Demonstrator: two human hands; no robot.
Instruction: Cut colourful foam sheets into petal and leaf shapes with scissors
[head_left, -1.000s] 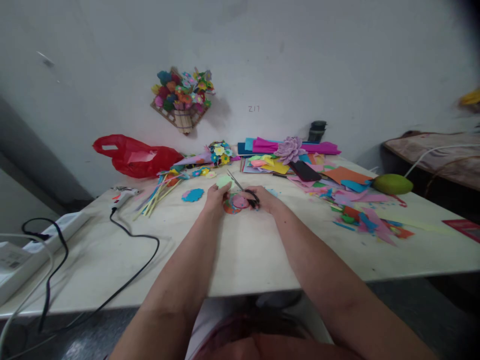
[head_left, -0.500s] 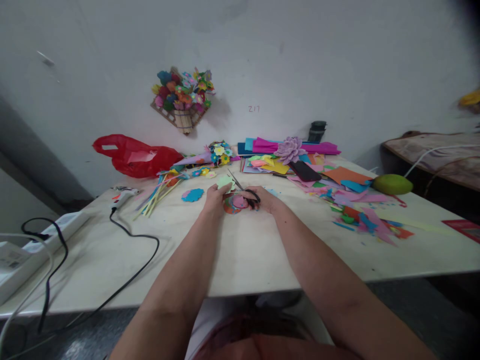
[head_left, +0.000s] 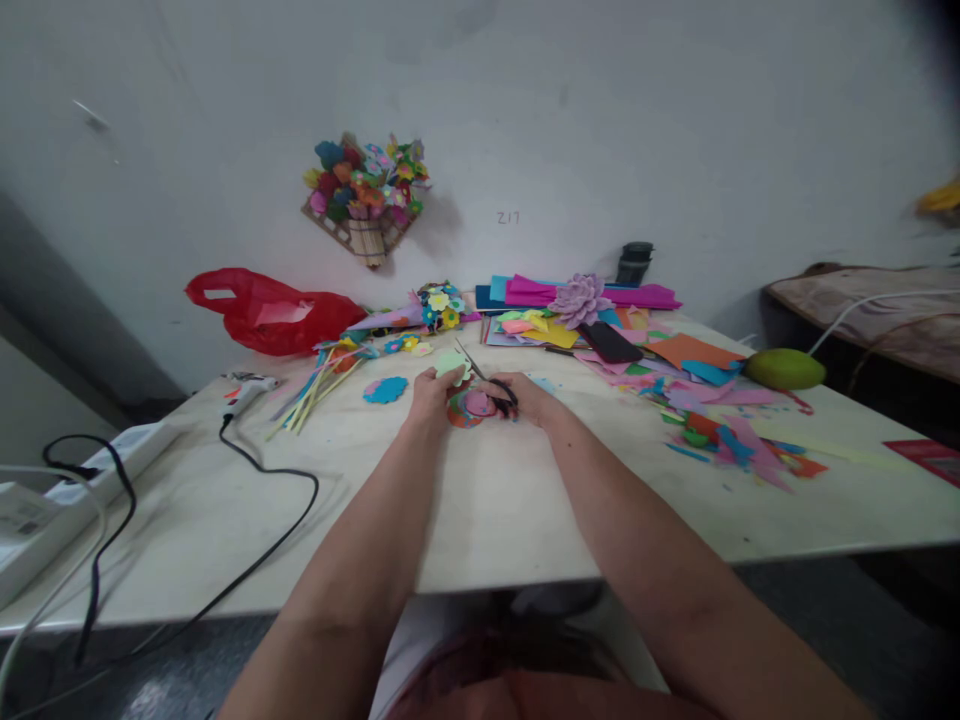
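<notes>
Pale green flower-shaped paper [head_left: 450,366] is pinched in the fingers of my left hand [head_left: 433,391]. My right hand [head_left: 527,398] grips black-handled scissors [head_left: 507,392], whose blades point up and left beside the green piece's right edge. Whether the blades touch the piece is hard to tell. Under my hands on the table lie round cut pieces, an orange one [head_left: 463,415] and a pink one [head_left: 480,404]. To the left of my left hand sits a blue scalloped piece [head_left: 385,390].
Left are a glue gun [head_left: 247,396] with a black cord, a power strip [head_left: 135,455], thin sticks [head_left: 315,395] and a red plastic bag [head_left: 277,315]. Coloured scraps [head_left: 720,430], a black phone [head_left: 610,342], a purple flower [head_left: 581,300] and a green mango-like fruit [head_left: 785,369] lie right.
The green piece has turned slightly in my left hand, and the scissor handles have shifted a little in my right hand. Everything else stays where it was.
</notes>
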